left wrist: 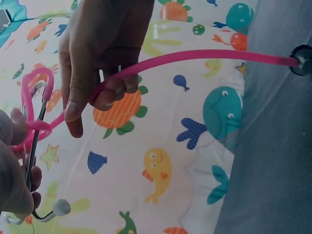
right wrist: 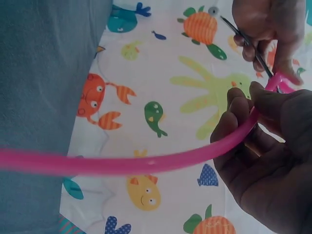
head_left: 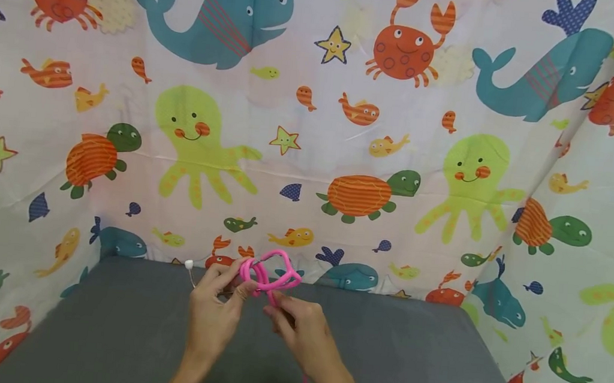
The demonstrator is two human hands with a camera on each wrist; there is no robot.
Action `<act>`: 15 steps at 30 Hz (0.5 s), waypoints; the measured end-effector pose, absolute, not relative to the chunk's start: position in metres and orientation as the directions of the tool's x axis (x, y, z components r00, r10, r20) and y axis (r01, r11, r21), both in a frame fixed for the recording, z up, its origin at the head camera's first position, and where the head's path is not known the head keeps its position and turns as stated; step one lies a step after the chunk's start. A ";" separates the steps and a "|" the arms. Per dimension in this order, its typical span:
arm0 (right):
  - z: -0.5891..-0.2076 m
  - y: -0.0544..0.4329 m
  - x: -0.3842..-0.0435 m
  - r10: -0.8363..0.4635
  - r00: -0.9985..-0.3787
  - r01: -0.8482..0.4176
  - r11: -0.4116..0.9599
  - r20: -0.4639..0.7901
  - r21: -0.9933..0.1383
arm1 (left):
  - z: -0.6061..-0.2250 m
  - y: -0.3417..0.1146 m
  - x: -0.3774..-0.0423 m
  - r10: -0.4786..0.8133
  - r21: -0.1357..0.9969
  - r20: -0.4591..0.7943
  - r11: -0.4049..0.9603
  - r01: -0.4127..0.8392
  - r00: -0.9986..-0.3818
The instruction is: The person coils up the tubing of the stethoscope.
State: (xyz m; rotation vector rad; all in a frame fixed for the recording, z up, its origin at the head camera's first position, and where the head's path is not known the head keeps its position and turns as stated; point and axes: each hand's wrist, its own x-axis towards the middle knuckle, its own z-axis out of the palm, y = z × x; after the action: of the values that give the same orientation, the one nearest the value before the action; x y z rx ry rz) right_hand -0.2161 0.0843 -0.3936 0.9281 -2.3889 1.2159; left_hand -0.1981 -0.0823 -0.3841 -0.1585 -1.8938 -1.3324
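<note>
A stethoscope with pink tubing [head_left: 285,282] is held up between both hands, its tube bent into loops. My left hand [head_left: 213,311] grips the looped part together with the metal ear tubes [left wrist: 32,165]. One white ear tip [head_left: 189,264] sticks out beyond the left fingers. Just below the loops, my right hand [head_left: 304,331] pinches the tube between thumb and fingers. From there the tubing hangs down to the chest piece [left wrist: 302,59], which shows only partly at the frame's edge.
A dark grey tabletop [head_left: 413,350] lies beneath the hands. Behind it and at both sides hangs a white curtain [head_left: 305,215] printed with sea animals.
</note>
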 end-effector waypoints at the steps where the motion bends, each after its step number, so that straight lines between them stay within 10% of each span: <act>1: -0.394 0.083 -0.214 -0.415 -0.748 -0.663 0.438 0.517 -0.608 | -0.384 -0.082 -0.198 -0.339 0.739 0.662 0.443 0.508 -0.669; 15: -0.400 0.075 -0.186 -0.581 -0.762 -0.630 0.562 0.286 -0.537 | -0.397 -0.082 -0.203 -0.353 0.522 0.847 0.692 0.498 -0.398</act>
State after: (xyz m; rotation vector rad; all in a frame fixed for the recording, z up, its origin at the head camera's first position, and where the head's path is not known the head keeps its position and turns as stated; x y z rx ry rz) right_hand -0.1863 0.0745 -0.3996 1.0519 -2.7085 0.9778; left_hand -0.2027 -0.0817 -0.3966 -0.1161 -1.7539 -0.9225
